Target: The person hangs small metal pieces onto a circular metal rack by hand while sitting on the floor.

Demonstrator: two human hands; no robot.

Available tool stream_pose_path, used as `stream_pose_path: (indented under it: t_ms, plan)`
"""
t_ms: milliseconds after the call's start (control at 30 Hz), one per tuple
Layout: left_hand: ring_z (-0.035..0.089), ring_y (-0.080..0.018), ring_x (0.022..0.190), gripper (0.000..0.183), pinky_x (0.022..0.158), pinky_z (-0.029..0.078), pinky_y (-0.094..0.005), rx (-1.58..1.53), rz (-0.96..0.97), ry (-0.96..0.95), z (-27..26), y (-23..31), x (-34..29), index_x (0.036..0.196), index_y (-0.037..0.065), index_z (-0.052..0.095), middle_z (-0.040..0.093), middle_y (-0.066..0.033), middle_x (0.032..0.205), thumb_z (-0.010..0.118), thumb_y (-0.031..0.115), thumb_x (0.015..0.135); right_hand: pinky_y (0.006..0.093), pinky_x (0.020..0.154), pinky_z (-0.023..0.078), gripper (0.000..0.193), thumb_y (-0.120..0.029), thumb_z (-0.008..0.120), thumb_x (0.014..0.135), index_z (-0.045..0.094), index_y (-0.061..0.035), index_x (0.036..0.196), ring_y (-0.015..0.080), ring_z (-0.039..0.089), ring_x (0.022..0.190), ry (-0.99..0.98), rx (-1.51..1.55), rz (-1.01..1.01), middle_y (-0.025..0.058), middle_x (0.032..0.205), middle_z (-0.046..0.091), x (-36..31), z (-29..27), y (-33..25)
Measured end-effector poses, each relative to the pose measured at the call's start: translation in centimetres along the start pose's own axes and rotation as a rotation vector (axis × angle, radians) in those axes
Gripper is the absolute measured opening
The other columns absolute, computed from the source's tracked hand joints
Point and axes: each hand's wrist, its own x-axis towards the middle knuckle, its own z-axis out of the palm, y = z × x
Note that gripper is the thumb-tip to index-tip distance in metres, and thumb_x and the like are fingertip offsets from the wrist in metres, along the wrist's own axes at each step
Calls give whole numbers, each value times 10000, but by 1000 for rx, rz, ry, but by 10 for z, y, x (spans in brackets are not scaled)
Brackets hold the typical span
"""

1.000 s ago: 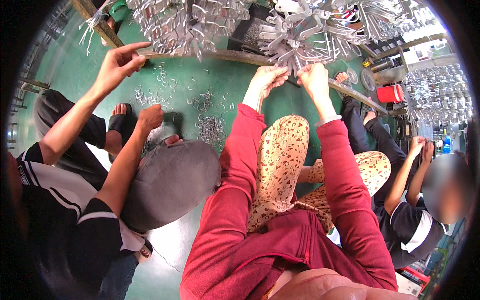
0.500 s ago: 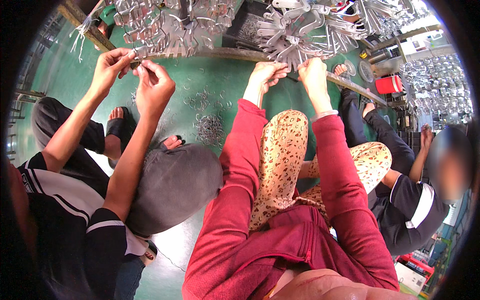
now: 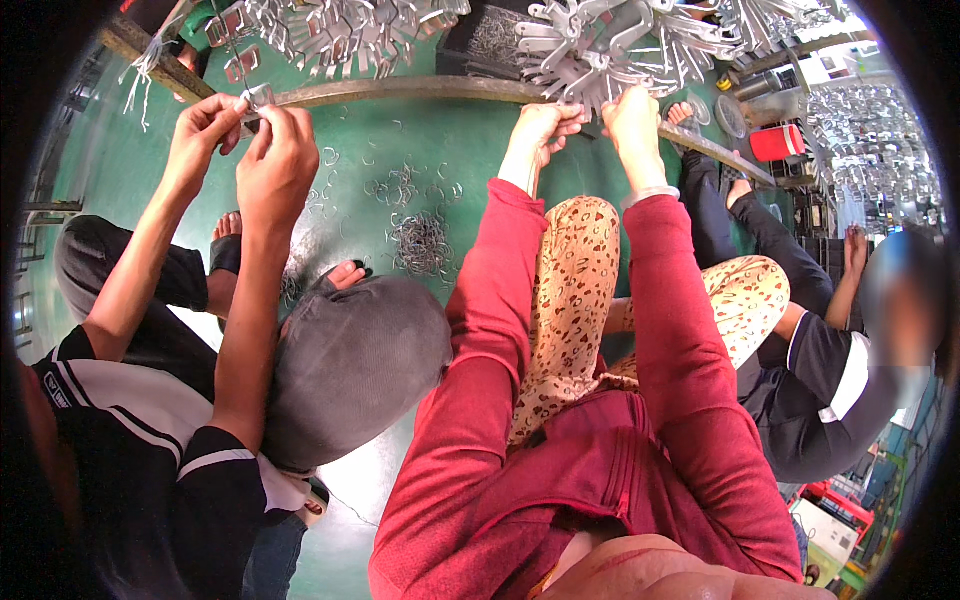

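Note:
Both my hands are raised at the bottom of a hanging cluster of silver metal brackets [image 3: 600,60]. My left hand [image 3: 542,130] is closed, its fingers curled and thumb side turned toward the brackets' lower ends. What it holds is too small to make out. My right hand [image 3: 634,122] is closed just to its right, fingertips bunched against the lowest brackets. Whatever lies between those fingers is hidden. A narrow gap separates the two hands, and a long bar [image 3: 440,90] runs behind them.
On my left, a co-worker's hands [image 3: 245,140] hold a small metal piece below another hanging cluster [image 3: 340,35]. Small curved metal pieces [image 3: 420,243] lie heaped on the green floor. A second person [image 3: 820,400] sits at right, near a red bucket [image 3: 778,143].
My left hand has shifted slightly right and turned; my right hand has risen a little. The co-worker's hands at left have moved left, and that hanging cluster has swung up and away.

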Motion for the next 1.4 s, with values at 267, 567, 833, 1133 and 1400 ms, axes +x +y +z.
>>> stream_pose_path:
  t_ms: [267, 567, 833, 1133, 1400]
  plan:
    - [608, -61, 669, 111, 538, 415, -201, -2, 20, -28, -2, -2, 4, 877, 64, 671, 689, -31, 812, 645, 149, 812, 355, 581, 531, 110, -58, 626, 708, 588, 32, 659, 258, 647, 526, -159, 122, 90, 156, 562, 612, 4, -9, -2]
    - [604, -76, 688, 114, 590, 426, -223, -43, 15, 0, 2, -2, 2, 875, 66, 676, 684, -30, 806, 645, 154, 811, 369, 640, 523, 137, -69, 632, 704, 580, 34, 778, 295, 650, 566, -100, 161, 41, 183, 633, 624, 6, 1, 14]
    - [585, -89, 686, 97, 826, 355, -434, -104, -22, 2, 7, -3, -1, 852, 87, 677, 678, -10, 798, 645, 148, 783, 304, 472, 529, 241, -55, 647, 728, 524, 112, 852, 233, 647, 528, -22, 51, -107, 188, 687, 622, 9, 15, 31]
    - [578, -92, 720, 106, 806, 379, -436, -118, -51, 13, 10, 0, -7, 885, 78, 668, 668, -4, 813, 630, 134, 803, 300, 476, 540, 186, -39, 620, 725, 570, 120, 806, 227, 652, 540, -23, 123, -59, 188, 677, 628, 9, 17, 26]
    - [549, -87, 712, 99, 805, 369, -456, -86, -23, 23, 10, -3, -5, 872, 100, 671, 664, 10, 799, 644, 156, 794, 346, 549, 519, 159, -55, 630, 719, 585, 83, 783, 274, 642, 601, -63, 154, -8, 185, 672, 627, 3, 11, 17]
